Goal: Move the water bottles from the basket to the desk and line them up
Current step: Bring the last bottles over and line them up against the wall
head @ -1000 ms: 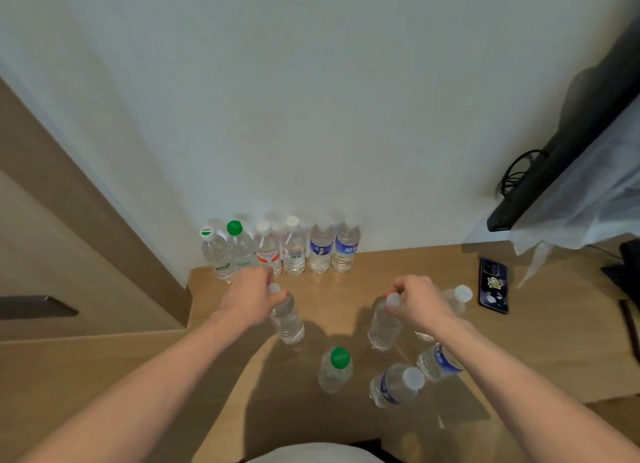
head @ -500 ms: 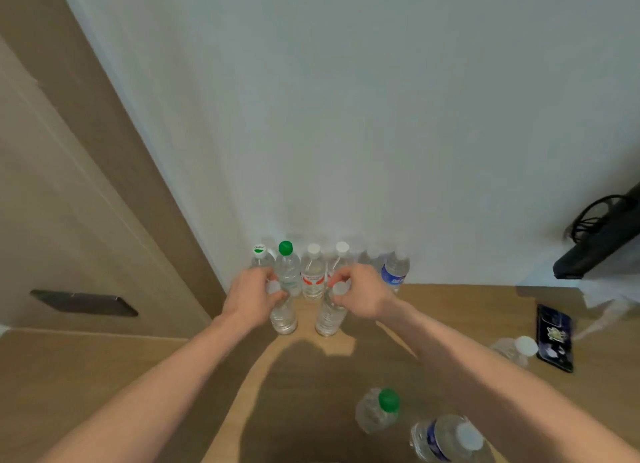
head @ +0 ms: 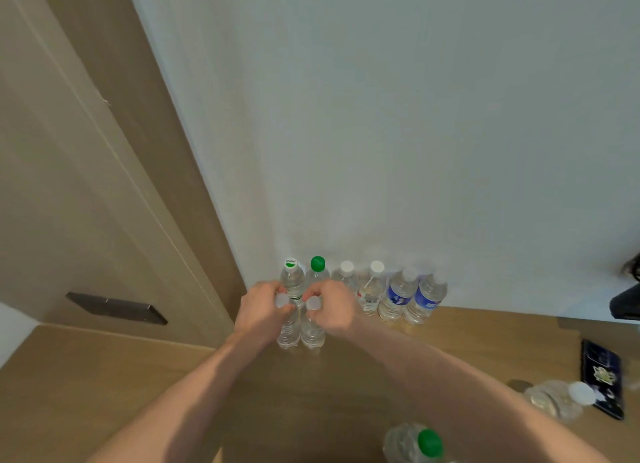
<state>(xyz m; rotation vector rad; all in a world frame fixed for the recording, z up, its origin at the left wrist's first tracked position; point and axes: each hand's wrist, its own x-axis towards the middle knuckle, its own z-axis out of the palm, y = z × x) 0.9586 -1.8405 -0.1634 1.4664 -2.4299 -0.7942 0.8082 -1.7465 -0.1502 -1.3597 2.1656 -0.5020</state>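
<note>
Both bottles have come leftward and back since a moment ago, and now stand side by side just in front of the row at the wall; my left hand curls round the neck of the left bottle, fingers pinching just under its white cap, and my right hand does the same on the right bottle, the two bodies touching or nearly so; behind them the back row of six stands upright along the wall, from the green-and-white cap at its left end to the two blue-labelled ones at its right; I judge the step in hand to be starting a second row, setting these two down on the desk; next I need to let go cleanly without tipping either, then reach right and toward me for the green-capped bottle at the bottom edge and the white-capped bottle lying beside the phone; no basket shows in view.
</note>
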